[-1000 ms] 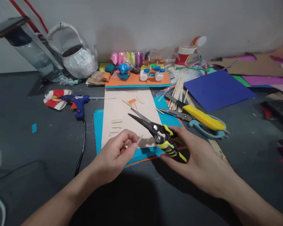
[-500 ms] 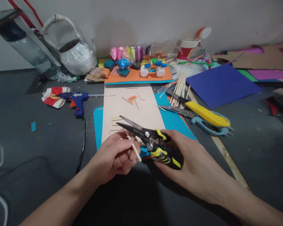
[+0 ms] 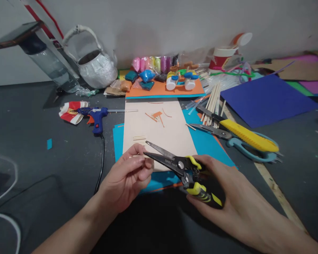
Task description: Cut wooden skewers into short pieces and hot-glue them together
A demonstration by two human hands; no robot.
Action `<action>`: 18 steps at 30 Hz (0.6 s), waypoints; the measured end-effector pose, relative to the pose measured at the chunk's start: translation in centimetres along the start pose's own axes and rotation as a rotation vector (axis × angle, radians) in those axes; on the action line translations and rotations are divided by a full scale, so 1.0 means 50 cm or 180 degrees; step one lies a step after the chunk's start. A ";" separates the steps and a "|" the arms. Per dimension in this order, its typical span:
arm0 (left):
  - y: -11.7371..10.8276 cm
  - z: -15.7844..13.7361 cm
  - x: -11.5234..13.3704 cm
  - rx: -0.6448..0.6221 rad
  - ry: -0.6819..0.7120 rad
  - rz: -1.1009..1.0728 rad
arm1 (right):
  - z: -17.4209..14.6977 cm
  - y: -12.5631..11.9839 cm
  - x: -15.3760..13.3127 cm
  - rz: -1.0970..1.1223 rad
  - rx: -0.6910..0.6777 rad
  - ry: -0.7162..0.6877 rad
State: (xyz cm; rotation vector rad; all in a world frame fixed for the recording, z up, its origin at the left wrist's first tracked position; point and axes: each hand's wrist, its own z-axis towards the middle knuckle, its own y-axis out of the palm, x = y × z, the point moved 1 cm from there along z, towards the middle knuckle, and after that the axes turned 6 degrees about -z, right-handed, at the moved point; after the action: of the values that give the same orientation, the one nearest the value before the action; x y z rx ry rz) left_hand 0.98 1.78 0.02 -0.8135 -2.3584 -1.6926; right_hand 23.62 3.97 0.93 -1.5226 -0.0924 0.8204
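Apparently the right hand (image 3: 231,192) is gripping spread-bladed shears (image 3: 180,165) | left hand (image 3: 129,174) seems to be pinching a mostly hidden stick (image 3: 141,156) by their tips | short sticks (image 3: 139,138) are lying on the pale sheet (image 3: 172,141), longer sticks (image 3: 213,102) beyond: work is looking partway done

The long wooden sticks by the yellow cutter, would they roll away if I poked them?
The wooden sticks might scatter, since they lie in a loose, fanned-out heap, though the yellow cutter across them could hold some back. They'd probably feel light, being so thin, and fairly stiff, since they look straight.
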 end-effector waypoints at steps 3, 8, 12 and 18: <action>-0.009 0.002 -0.007 0.0115 -0.0075 0.0321 | 0.001 -0.001 0.000 0.0010 -0.0080 -0.0002; -0.017 0.005 -0.020 -0.0047 -0.0343 0.1125 | 0.005 -0.003 -0.001 0.0037 -0.0170 0.0081; -0.012 0.004 -0.023 -0.0340 -0.0353 0.1384 | 0.006 -0.005 0.003 0.0074 -0.0235 0.0284; -0.007 0.002 -0.017 -0.0308 0.0008 0.1106 | -0.004 -0.012 0.013 0.0179 -0.0297 0.0262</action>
State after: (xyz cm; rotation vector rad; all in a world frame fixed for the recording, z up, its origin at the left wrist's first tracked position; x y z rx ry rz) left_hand 1.56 1.52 -0.67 -1.1573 -1.9983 -1.6639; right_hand 24.46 4.22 1.15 -1.6514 -0.0275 0.8064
